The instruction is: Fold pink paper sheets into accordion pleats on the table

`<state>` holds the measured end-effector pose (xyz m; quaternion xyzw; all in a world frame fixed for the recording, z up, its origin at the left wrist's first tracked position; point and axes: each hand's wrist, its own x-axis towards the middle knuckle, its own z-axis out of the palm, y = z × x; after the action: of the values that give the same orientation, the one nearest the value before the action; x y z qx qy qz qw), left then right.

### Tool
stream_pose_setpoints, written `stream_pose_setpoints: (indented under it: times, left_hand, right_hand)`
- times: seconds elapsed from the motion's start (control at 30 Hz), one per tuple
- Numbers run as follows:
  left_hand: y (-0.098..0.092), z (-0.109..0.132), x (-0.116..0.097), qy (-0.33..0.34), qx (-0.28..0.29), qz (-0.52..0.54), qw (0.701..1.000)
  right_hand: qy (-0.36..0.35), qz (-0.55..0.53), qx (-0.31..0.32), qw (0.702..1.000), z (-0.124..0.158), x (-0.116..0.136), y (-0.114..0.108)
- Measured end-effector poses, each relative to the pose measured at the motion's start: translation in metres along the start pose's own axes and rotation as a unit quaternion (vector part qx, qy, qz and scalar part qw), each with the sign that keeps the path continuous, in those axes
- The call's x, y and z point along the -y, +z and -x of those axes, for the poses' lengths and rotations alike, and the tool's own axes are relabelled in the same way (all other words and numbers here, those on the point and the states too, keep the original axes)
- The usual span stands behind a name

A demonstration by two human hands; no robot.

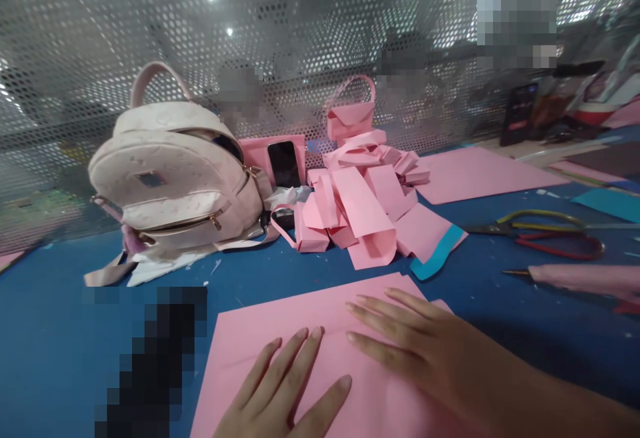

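Note:
A pink sheet of paper (pixel 330 305) lies on the blue table (pixel 45 331) right in front of me, with the edge of at least one more pink sheet showing under its right corner. My left hand (pixel 285 391) rests palm down on the lower middle of the paper, fingers spread. On the right part of the same sheet, my right hand (pixel 425 345) lies flat with its fingers stretched to the left. Faint crease lines cross the paper near both hands. Neither hand grips anything.
Behind the paper is a heap of folded pink paper pieces (pixel 370 198), with a small pink paper bag (pixel 353 118) above. A pale backpack (pixel 175 171) and a phone (pixel 284 165) stand left. Scissors (pixel 545 228) and a hot glue gun (pixel 575 275) lie right.

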<state>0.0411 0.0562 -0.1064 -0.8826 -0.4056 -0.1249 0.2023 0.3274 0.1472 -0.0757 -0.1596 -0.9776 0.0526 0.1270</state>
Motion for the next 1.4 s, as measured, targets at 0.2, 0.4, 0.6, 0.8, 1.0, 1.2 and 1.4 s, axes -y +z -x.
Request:
stream_pose_setpoints:
  times: [0.2,0.4,0.6,0.8,1.0,1.2,1.4]
  left_hand:
    - [-0.001,-0.001,0.006,0.027,-0.021,-0.019,0.999]
    - [0.003,0.008,-0.007,0.024,-0.051,-0.029,0.998]
    - [0.003,0.018,-0.030,-0.031,-0.114,-0.039,0.992]
    - [-0.005,0.022,-0.029,-0.035,-0.095,-0.040,0.994]
    - [-0.009,0.026,-0.030,-0.040,-0.082,-0.049,0.995]
    - [-0.009,0.027,-0.030,-0.037,-0.091,-0.049,0.994]
    - [-0.011,0.024,-0.032,-0.034,-0.107,-0.047,0.993]
  right_hand:
    - [-0.053,-0.163,0.081,0.982,-0.009,0.017,-0.017]
    - [-0.001,-0.270,0.101,0.958,-0.013,0.022,-0.027]
    - [0.020,-0.259,0.108,0.960,-0.012,0.028,-0.021]
    - [0.028,-0.203,0.100,0.974,-0.008,0.030,-0.011]
    - [0.066,-0.168,0.122,0.976,-0.004,0.034,-0.010]
    - [0.069,-0.183,0.100,0.975,-0.001,0.033,-0.009]
    - [0.078,-0.175,0.113,0.975,-0.002,0.033,-0.010]
